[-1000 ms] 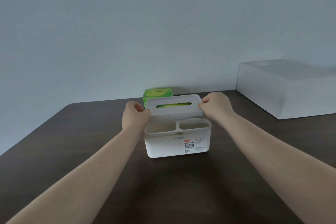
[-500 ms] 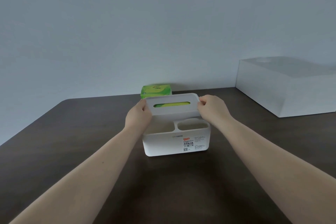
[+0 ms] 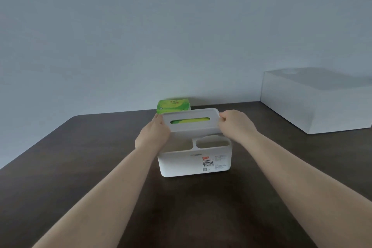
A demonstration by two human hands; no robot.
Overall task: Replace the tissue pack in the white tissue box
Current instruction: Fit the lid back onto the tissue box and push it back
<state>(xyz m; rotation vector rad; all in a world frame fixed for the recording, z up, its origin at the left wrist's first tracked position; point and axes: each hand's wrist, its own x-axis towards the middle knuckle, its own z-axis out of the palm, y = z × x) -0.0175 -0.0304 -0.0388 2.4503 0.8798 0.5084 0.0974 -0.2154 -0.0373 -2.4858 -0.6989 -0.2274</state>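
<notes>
The white tissue box stands in the middle of the dark table, with open compartments along its near side and a printed label on its front. Its white lid, with a long slot, is tilted up above the box. My left hand grips the lid's left end and my right hand grips its right end. A green tissue pack stands behind the box, and green shows through the lid's slot. What lies in the box under the lid is hidden.
The dark brown table ends at a plain wall behind and drops off at the left. A large white box stands at the back right.
Both hands have tilted the lid further upright over the box. The box stays in place.
</notes>
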